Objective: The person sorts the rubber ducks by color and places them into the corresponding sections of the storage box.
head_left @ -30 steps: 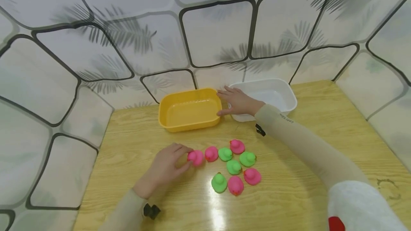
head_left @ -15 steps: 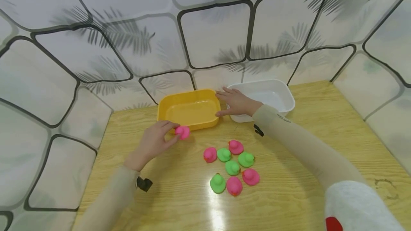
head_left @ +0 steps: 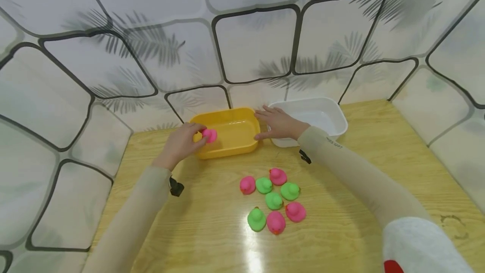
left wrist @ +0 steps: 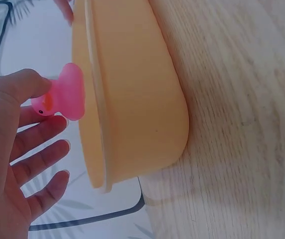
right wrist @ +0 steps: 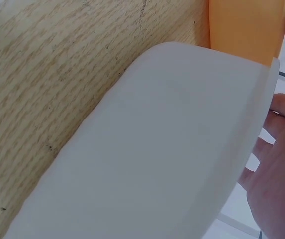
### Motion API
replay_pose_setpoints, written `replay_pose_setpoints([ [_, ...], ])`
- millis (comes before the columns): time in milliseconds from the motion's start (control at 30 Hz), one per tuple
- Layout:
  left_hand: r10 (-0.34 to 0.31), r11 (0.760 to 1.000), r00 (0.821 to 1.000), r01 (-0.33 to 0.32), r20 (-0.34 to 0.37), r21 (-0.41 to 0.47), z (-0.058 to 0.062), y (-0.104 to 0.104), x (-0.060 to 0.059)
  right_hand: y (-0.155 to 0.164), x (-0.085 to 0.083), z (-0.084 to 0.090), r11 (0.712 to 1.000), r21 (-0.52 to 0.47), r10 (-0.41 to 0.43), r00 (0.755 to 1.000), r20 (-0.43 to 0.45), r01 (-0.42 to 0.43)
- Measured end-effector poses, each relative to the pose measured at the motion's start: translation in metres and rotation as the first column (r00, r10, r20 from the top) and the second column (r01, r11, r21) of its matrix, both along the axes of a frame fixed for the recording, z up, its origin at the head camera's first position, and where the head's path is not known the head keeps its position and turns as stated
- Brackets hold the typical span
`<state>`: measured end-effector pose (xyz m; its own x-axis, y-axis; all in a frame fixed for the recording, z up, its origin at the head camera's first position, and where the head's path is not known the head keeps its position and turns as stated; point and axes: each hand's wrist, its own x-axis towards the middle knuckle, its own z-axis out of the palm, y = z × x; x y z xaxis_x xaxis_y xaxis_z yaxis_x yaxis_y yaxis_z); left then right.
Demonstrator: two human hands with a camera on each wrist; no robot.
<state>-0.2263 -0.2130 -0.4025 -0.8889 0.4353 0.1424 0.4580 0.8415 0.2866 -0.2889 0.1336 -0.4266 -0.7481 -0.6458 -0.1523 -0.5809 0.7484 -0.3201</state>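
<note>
Between thumb and forefinger, my left hand (head_left: 183, 141) pinches a pink rubber duck (head_left: 210, 135) over the left end of the yellow basin (head_left: 235, 153). The left wrist view shows the duck (left wrist: 70, 92) tipped on its side just above the basin's rim (left wrist: 100, 109), while the other fingers stay loose. My right hand (head_left: 281, 124) reaches across the left end of the white basin (head_left: 333, 115), its fingers spread and its fingertips at the yellow basin's right rim. In the right wrist view the white basin's wall (right wrist: 147, 144) fills most of the picture, with the right hand (right wrist: 276, 174) beyond its rim.
Several more ducks lie grouped on the wooden table (head_left: 204, 222) in front of the basins, pink ones (head_left: 275, 222) and green ones (head_left: 256, 219) mixed. A patterned wall (head_left: 257, 41) rises right behind both basins.
My left hand has lifted the pink duck from the left of the group and carried it up and leftward to above the yellow basin. My right hand has stayed in place.
</note>
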Motion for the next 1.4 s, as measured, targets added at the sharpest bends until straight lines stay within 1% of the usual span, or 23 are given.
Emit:
replay_pose_setpoints([
  [100,0.03,0.999,0.999,-0.03,0.033,-0.02,-0.002,0.001,-0.008,0.0,0.002,0.0,1.0,-0.011,0.003,1.0,0.0,-0.003],
  [267,0.04,0.996,0.999,-0.039,0.018,-0.079,-0.006,0.0,-0.018,-0.001,0.003,-0.003,1.0,-0.007,0.009,1.0,0.002,-0.009],
  [333,0.042,0.995,0.999,-0.04,0.019,-0.095,-0.007,-0.001,-0.02,-0.002,0.003,-0.004,1.0,-0.003,0.01,1.0,0.003,-0.01],
  [433,0.053,0.993,0.998,-0.049,0.041,-0.108,-0.01,-0.002,-0.022,-0.003,0.004,-0.004,1.0,-0.007,0.01,1.0,0.005,-0.01],
  [600,0.077,0.991,0.994,-0.069,0.073,-0.114,-0.012,-0.004,-0.021,-0.004,0.004,-0.002,1.0,-0.01,0.014,1.0,0.001,-0.013],
  [700,0.07,0.993,0.995,-0.064,0.064,-0.095,-0.013,-0.004,-0.017,-0.003,0.003,-0.002,1.0,-0.003,0.018,1.0,-0.001,-0.018],
  [833,0.037,0.998,0.999,-0.036,0.014,-0.049,-0.013,-0.003,-0.01,-0.002,0.001,-0.001,1.0,0.008,0.021,1.0,-0.008,-0.021],
  [933,0.002,1.0,0.999,-0.003,-0.035,-0.018,-0.012,-0.001,-0.004,-0.002,0.0,-0.001,1.0,0.014,0.025,1.0,-0.018,-0.024],
  [1167,-0.082,0.993,0.992,0.089,-0.097,0.072,-0.011,0.007,0.017,0.0,0.001,0.003,1.0,0.008,0.019,1.0,-0.014,-0.019],
  [1400,-0.149,0.986,0.978,0.158,-0.146,0.054,-0.017,0.015,0.037,0.001,-0.001,0.0,1.0,0.01,0.025,1.0,-0.014,-0.025],
])
